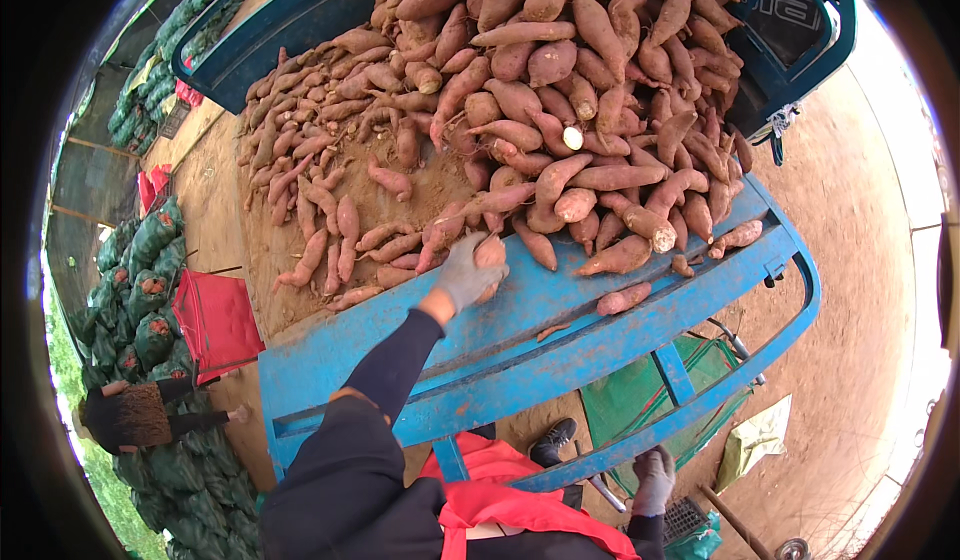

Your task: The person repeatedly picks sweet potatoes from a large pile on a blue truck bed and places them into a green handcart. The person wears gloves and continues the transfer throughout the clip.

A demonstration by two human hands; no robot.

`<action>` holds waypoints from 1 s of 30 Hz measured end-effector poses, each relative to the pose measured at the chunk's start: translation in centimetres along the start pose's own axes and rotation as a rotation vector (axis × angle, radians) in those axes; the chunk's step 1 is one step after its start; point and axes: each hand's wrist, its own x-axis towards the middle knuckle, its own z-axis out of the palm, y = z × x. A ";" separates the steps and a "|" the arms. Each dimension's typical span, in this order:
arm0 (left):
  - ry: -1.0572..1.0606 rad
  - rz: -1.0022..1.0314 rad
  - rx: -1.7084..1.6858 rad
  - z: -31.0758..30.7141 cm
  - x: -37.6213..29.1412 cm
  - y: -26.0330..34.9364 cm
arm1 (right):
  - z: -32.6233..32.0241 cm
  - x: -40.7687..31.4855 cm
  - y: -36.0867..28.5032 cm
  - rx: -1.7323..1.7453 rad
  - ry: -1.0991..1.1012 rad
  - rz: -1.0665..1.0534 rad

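My left hand (472,269), in a grey glove, grips a sweet potato (490,254) over the blue metal tailgate (525,305), at the near edge of a large heap of sweet potatoes (525,57). Smaller sweet potatoes (300,140) lie to the left on the soil-covered truck bed (360,155). My right hand (654,476), gloved too, hangs low at the lower right, beside the blue tailgate rail and the green mesh bag (645,410); its fingers look curled, but whether it holds anything is hidden. A single sweet potato (624,299) rests on the tailgate ledge.
Stacked green mesh sacks (154,297) line the left side, where a person (135,414) stands near a red crate or bag (217,324). At lower right are a pale sack (757,440), a black plastic crate (684,519) and a pole (735,522).
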 end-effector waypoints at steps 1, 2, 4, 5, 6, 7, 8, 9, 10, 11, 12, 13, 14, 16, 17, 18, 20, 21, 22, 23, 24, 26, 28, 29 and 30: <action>-0.028 0.053 -0.347 0.3 -2.1 -2.1 | 0.4 -1.2 -2.1 0.081 0.015 -0.063; -0.092 -0.035 -0.579 0.4 -5.2 -0.3 | 0.5 -2.3 -4.4 0.123 -0.024 -0.105; -0.281 -0.094 -0.959 2.4 -11.2 3.3 | 0.8 -4.8 -7.9 0.170 -0.158 -0.185; -0.377 -0.059 -1.107 3.9 -13.8 4.4 | 1.9 -6.0 -9.3 0.171 -0.285 -0.224; -0.415 -0.017 -1.044 5.2 -16.1 7.4 | 3.4 -7.0 -10.6 0.172 -0.423 -0.264; -0.451 0.032 -0.984 6.8 -18.2 10.6 | 5.6 -8.4 -11.5 0.079 -0.438 -0.256; -0.518 0.146 -0.866 8.5 -20.1 13.0 | 8.2 -9.5 -11.6 0.140 -0.519 -0.289; -0.581 0.258 -0.746 10.1 -21.6 14.5 | 9.6 -10.1 -11.8 0.199 -0.598 -0.322; -0.636 0.450 -0.575 11.3 -22.3 15.2 | 8.5 -9.8 -10.2 0.091 -0.446 -0.314; -0.682 0.638 -0.396 12.2 -22.8 15.6 | 7.1 -9.4 -8.7 -0.014 -0.293 -0.303; -0.692 0.677 -0.402 13.0 -22.9 15.5 | 6.6 -9.0 -9.6 0.196 -0.294 -0.166; -0.732 0.586 -0.419 12.5 -22.1 15.8 | 5.0 -8.7 -9.3 0.289 -0.282 -0.115; -0.771 0.492 -0.436 11.6 -20.5 15.7 | 2.8 -8.5 -8.9 0.302 -0.330 -0.030; -0.533 0.426 -0.314 10.2 -17.1 14.8 | -0.9 -7.9 -7.6 0.299 -0.370 0.075; -0.254 0.439 -0.172 9.9 -14.7 13.5 | -1.2 -7.6 -7.0 0.268 -0.303 0.114; -0.096 0.451 -0.286 9.1 -10.8 12.1 | -1.3 -7.1 -6.4 0.234 -0.235 0.151; 0.332 0.493 0.035 7.9 -3.7 8.4 | -1.3 -5.3 -5.2 0.243 -0.220 0.291; 0.540 0.641 0.142 6.5 0.0 7.4 | -1.4 -3.7 -3.2 0.266 -0.156 0.328; 0.573 0.674 0.263 5.7 2.5 8.3 | -2.0 -2.3 -0.4 0.295 -0.078 0.361; 0.611 0.693 0.392 4.8 4.6 9.0 | -2.5 -1.2 1.5 0.316 -0.010 0.398; 0.583 0.647 0.421 3.5 6.3 8.5 | -2.6 -0.3 2.3 0.252 -0.132 0.348; 0.404 0.474 0.354 1.9 10.1 4.9 | 0.9 -1.7 0.7 0.152 -0.118 0.296; 0.192 0.413 0.390 1.3 12.0 3.9 | 2.0 -2.2 0.6 0.197 -0.165 0.300; 0.104 0.407 0.461 1.3 12.2 4.6 | 1.9 -2.3 0.9 0.226 -0.197 0.294; 0.198 0.541 0.549 1.5 12.3 3.0 | 1.4 -1.5 2.2 0.201 -0.204 0.275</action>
